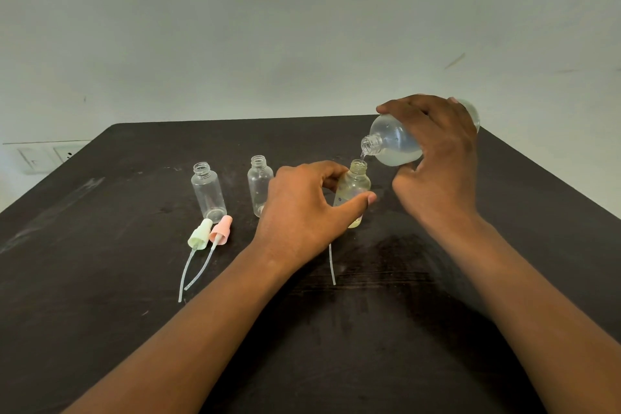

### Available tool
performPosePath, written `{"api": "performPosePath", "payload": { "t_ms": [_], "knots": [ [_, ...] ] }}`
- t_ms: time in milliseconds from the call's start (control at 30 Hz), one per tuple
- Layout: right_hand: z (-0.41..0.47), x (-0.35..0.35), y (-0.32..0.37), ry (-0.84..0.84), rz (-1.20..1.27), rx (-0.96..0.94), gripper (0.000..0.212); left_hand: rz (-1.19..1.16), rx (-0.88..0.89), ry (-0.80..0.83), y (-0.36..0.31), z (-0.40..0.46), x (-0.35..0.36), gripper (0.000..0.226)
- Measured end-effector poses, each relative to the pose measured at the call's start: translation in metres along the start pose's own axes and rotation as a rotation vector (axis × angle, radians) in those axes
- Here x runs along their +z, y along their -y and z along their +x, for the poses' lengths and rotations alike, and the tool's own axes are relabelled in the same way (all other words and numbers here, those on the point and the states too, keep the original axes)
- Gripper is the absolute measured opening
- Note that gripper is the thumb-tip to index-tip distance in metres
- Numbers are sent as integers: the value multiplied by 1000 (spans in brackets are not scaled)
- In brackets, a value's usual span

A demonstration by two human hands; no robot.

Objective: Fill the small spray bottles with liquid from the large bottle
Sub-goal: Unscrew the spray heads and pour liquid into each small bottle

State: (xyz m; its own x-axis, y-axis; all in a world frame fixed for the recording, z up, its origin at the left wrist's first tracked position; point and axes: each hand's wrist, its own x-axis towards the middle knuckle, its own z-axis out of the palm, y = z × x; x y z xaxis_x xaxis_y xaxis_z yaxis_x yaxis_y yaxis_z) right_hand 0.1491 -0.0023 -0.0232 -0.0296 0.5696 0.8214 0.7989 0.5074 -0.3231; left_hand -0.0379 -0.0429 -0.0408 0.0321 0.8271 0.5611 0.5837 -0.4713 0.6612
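My right hand grips the large clear bottle, tipped with its open neck down to the left. A thin stream of liquid runs from it into the mouth of a small bottle. My left hand holds that small bottle upright on the dark table; a little yellowish liquid shows at its base. Two more small clear bottles, one at the left and one in the middle, stand uncapped and look empty.
A green spray cap and a pink spray cap lie on the table in front of the left bottle, their dip tubes trailing toward me. Another loose dip tube shows below my left hand. A wall switch plate sits behind the table's left corner.
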Motion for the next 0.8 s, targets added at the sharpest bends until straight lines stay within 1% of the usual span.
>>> {"api": "performPosePath", "payload": {
  "t_ms": [400, 800],
  "knots": [
    [1, 0, 0, -1, 4, -7, 79, 8, 5, 6, 0, 1, -1, 40],
    [1, 0, 1, 4, -3, -10, 79, 14, 9, 1, 1, 0, -1, 38]
  ]
}}
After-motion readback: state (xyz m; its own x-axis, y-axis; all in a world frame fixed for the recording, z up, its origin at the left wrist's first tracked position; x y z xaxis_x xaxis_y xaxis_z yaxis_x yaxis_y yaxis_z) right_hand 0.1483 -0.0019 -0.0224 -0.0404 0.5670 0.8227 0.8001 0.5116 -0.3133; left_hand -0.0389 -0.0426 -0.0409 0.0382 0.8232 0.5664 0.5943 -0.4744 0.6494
